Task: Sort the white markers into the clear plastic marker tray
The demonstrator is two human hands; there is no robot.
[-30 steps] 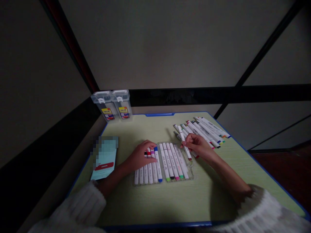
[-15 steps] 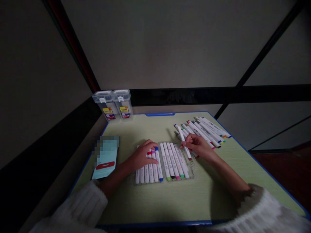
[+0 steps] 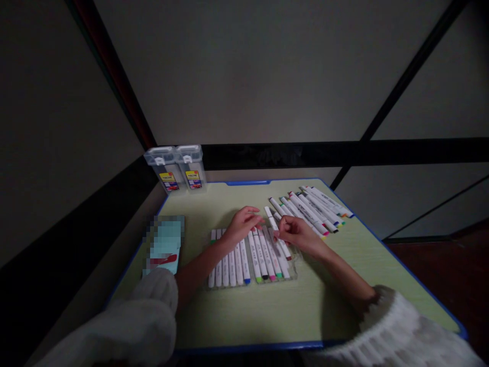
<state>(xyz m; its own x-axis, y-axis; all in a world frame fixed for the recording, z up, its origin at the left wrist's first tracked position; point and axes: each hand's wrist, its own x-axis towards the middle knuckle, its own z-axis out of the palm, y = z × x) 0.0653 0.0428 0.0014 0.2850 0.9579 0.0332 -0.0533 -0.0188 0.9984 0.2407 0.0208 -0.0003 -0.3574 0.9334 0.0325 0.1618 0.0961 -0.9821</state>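
My right hand (image 3: 300, 235) pinches a white marker (image 3: 283, 248) with a brownish-red lower end, tilted over the right side of a clear plastic tray (image 3: 293, 272). My left hand (image 3: 244, 225) hovers at the top of the tray between its two sections, fingers stretched out and apart, with no marker in them. White markers (image 3: 226, 267) lie side by side in the left section, the last one blue-ended. The right section holds markers with green, black and pink ends (image 3: 265, 257); fingers partly hide their tops.
Loose markers (image 3: 313, 209) lie in a pile at the back right of the table (image 3: 229, 326). Two lidded clear plastic boxes (image 3: 178, 171) stand at the back left. A phone (image 3: 166, 244) with a partly blurred screen lies at the left, near my sleeve.
My left hand has moved right, from above the left section's markers to the tray's middle. My right hand and its marker have shifted slightly left and lower in view. The view itself shifted slightly.
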